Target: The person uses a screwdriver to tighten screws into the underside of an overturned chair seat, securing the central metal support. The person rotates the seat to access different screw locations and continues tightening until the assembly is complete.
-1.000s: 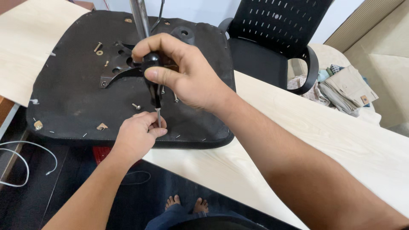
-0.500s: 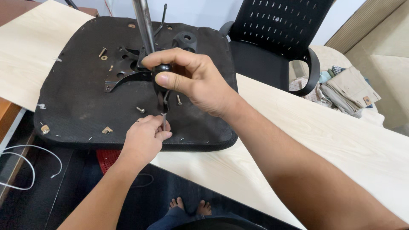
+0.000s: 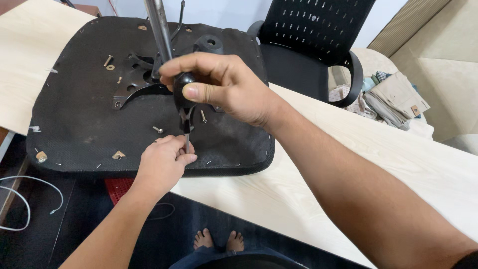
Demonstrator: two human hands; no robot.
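Note:
An upturned black chair seat (image 3: 84,124) lies on a pale wooden table (image 3: 348,164), its metal bracket (image 3: 134,82) and gas-lift column (image 3: 159,30) facing up. My right hand (image 3: 224,84) grips the black handle of a screwdriver (image 3: 183,97) held upright, tip down near the seat's front edge. My left hand (image 3: 164,162) pinches the lower shaft of the screwdriver at its tip. What the tip rests on is hidden by my fingers. Loose screws (image 3: 158,129) lie on the seat close by.
A black mesh office chair (image 3: 308,55) stands beyond the table. Folded clothes (image 3: 393,99) lie at the right. White cables (image 3: 25,199) trail on the dark floor at left, a red crate (image 3: 117,189) sits under the table edge, and bare feet (image 3: 219,241) show below.
The view has shifted slightly and both hands sit a little lower and to the right in the picture. The grips on the screwdriver are the same.

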